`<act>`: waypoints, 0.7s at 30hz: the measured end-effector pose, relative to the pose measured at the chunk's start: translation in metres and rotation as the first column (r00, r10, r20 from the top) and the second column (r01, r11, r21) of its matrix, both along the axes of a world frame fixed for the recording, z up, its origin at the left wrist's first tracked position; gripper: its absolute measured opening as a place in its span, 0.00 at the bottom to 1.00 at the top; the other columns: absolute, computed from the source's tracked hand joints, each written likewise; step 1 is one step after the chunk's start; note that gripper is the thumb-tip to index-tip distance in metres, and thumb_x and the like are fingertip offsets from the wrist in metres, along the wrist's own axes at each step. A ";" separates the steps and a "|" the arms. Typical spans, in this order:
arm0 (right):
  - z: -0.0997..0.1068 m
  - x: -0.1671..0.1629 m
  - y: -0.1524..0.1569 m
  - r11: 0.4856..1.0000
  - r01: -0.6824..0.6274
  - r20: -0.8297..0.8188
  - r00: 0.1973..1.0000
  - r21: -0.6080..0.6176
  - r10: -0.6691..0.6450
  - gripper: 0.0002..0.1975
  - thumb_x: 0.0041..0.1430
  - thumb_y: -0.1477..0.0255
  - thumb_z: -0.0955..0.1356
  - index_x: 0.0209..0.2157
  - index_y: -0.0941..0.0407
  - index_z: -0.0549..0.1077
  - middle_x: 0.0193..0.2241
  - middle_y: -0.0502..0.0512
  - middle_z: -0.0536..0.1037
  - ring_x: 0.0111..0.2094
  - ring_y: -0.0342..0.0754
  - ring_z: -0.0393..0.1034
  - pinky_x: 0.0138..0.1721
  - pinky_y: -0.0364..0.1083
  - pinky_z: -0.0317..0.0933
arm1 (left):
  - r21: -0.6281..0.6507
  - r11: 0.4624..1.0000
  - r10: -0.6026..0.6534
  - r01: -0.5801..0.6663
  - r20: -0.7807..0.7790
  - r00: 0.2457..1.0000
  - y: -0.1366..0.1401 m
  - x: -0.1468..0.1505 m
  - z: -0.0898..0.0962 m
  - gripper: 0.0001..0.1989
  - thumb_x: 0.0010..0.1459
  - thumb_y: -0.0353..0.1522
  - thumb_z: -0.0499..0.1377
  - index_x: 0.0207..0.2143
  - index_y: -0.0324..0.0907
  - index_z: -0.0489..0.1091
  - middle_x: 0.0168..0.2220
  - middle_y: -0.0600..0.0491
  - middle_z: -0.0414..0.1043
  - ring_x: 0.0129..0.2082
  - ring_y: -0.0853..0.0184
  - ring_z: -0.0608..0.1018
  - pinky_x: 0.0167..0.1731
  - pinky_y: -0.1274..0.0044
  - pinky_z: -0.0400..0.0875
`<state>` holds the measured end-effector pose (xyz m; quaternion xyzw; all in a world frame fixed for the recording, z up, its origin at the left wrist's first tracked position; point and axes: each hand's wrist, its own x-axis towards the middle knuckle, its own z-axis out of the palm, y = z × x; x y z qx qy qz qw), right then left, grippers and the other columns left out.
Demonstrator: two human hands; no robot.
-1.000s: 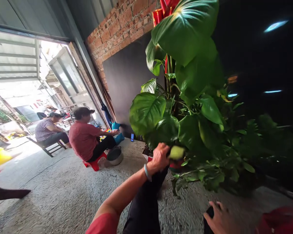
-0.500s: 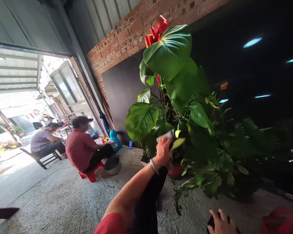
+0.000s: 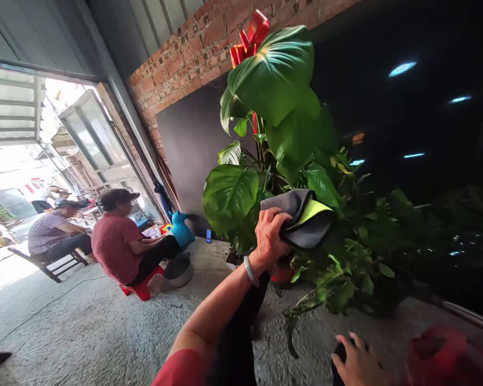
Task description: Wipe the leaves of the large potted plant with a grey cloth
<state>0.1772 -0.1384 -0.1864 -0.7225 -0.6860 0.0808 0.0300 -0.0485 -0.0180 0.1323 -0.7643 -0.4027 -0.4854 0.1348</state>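
My left hand (image 3: pixel 270 236), with a pale bangle at the wrist, grips a grey cleaning cloth (image 3: pixel 309 233) that shows a yellow-green side at a fold. The cloth is in front of the lower leaves of a large potted plant (image 3: pixel 273 80); whether it touches them I cannot tell. At the bottom right, my right hand (image 3: pixel 360 362) lies with its fingers apart over something dark, perhaps my knee. A red bow (image 3: pixel 251 37) tops the plant, and its reddish pot (image 3: pixel 282 273) is mostly hidden.
A person in a red shirt (image 3: pixel 118 244) sits on a red stool (image 3: pixel 143 287), beside a round basin (image 3: pixel 179 271). Another person (image 3: pixel 56 230) sits behind. A blue animal-shaped seat (image 3: pixel 181 230) and a phone (image 3: pixel 208 236) are near the dark panel. A red bag (image 3: pixel 438 348) lies at right.
The cloth was blurred and bunched beside my left hand; now it hangs further out to the right, unfolded wider. The whole view has shifted slightly. My right hand keeps its spread pose.
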 end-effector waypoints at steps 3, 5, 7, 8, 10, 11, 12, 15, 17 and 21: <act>0.005 -0.001 -0.006 0.999 -0.014 -0.063 0.998 0.047 0.017 0.22 0.69 0.68 0.63 0.60 0.48 0.79 0.66 0.64 0.73 0.64 0.67 0.67 0.53 0.64 0.72 | -0.322 0.946 -0.124 0.045 -0.231 0.965 -0.002 0.005 -0.053 0.16 0.51 0.24 0.64 0.43 0.44 0.78 0.46 0.47 0.77 0.48 0.56 0.75 0.48 0.68 0.73; 0.005 0.006 -0.008 0.999 -0.014 -0.086 0.996 0.040 0.017 0.22 0.69 0.67 0.63 0.60 0.49 0.78 0.67 0.64 0.72 0.66 0.66 0.65 0.53 0.63 0.72 | -0.504 0.856 -0.305 0.115 -0.313 0.899 -0.020 -0.001 -0.083 0.14 0.49 0.24 0.65 0.40 0.43 0.79 0.41 0.48 0.78 0.45 0.58 0.77 0.45 0.70 0.72; 0.007 0.013 -0.010 1.000 0.003 -0.090 0.996 0.010 -0.002 0.22 0.70 0.66 0.63 0.61 0.49 0.78 0.67 0.63 0.71 0.67 0.66 0.64 0.52 0.62 0.72 | -0.557 0.805 -0.417 0.203 -0.288 0.862 -0.038 -0.012 -0.088 0.09 0.51 0.26 0.65 0.36 0.42 0.78 0.37 0.50 0.78 0.42 0.61 0.78 0.44 0.72 0.72; 0.009 0.014 -0.010 1.000 0.017 -0.088 0.996 -0.007 -0.017 0.22 0.70 0.66 0.63 0.61 0.49 0.78 0.67 0.62 0.71 0.67 0.66 0.64 0.52 0.61 0.73 | -0.518 0.815 -0.431 0.259 -0.244 0.869 -0.045 -0.016 -0.078 0.06 0.53 0.27 0.65 0.35 0.43 0.78 0.36 0.51 0.78 0.41 0.61 0.79 0.44 0.72 0.72; 0.018 0.013 -0.009 0.998 0.044 -0.075 0.996 -0.035 -0.046 0.22 0.70 0.66 0.63 0.60 0.50 0.78 0.67 0.62 0.71 0.66 0.66 0.65 0.51 0.61 0.72 | -0.314 0.881 -0.406 0.355 -0.114 0.907 -0.049 -0.016 -0.041 0.04 0.58 0.30 0.64 0.37 0.43 0.77 0.38 0.50 0.79 0.42 0.62 0.79 0.45 0.71 0.73; 0.023 0.009 -0.009 0.998 0.055 -0.067 0.996 -0.041 -0.057 0.22 0.70 0.67 0.63 0.60 0.50 0.78 0.67 0.62 0.71 0.65 0.66 0.65 0.51 0.62 0.72 | -0.175 0.910 -0.388 0.375 -0.043 0.921 -0.045 -0.010 -0.016 0.05 0.60 0.32 0.64 0.39 0.43 0.77 0.40 0.50 0.79 0.43 0.62 0.79 0.46 0.71 0.73; 0.028 0.005 -0.008 0.997 0.063 -0.058 0.996 -0.045 -0.065 0.22 0.70 0.68 0.63 0.60 0.50 0.79 0.67 0.63 0.72 0.65 0.67 0.65 0.51 0.63 0.72 | -0.042 0.933 -0.357 0.358 0.020 0.934 -0.038 0.000 0.009 0.06 0.62 0.32 0.62 0.40 0.43 0.77 0.41 0.49 0.79 0.45 0.61 0.79 0.48 0.70 0.74; 0.037 -0.012 -0.008 0.998 0.061 -0.030 0.998 -0.027 -0.062 0.21 0.69 0.70 0.63 0.58 0.49 0.80 0.66 0.63 0.73 0.65 0.66 0.65 0.53 0.64 0.71 | 0.177 0.965 -0.213 0.191 0.116 0.970 -0.003 0.048 0.065 0.10 0.64 0.29 0.59 0.47 0.40 0.76 0.47 0.48 0.77 0.52 0.59 0.77 0.54 0.66 0.73; 0.035 -0.020 -0.009 0.999 0.040 -0.006 0.999 0.013 -0.040 0.21 0.68 0.71 0.64 0.58 0.49 0.80 0.65 0.63 0.73 0.65 0.64 0.66 0.55 0.62 0.70 | 0.108 0.986 -0.128 0.129 -0.016 0.992 0.018 0.083 0.071 0.12 0.65 0.26 0.59 0.50 0.38 0.77 0.51 0.46 0.75 0.55 0.56 0.76 0.56 0.64 0.72; 0.021 -0.015 -0.011 0.996 0.014 0.038 0.999 0.094 -0.018 0.20 0.69 0.70 0.64 0.57 0.49 0.81 0.65 0.61 0.73 0.64 0.62 0.68 0.55 0.58 0.70 | -0.203 0.977 -0.166 0.071 -0.503 0.848 0.019 0.114 0.005 0.13 0.65 0.22 0.55 0.47 0.38 0.78 0.47 0.43 0.77 0.52 0.52 0.76 0.45 0.66 0.74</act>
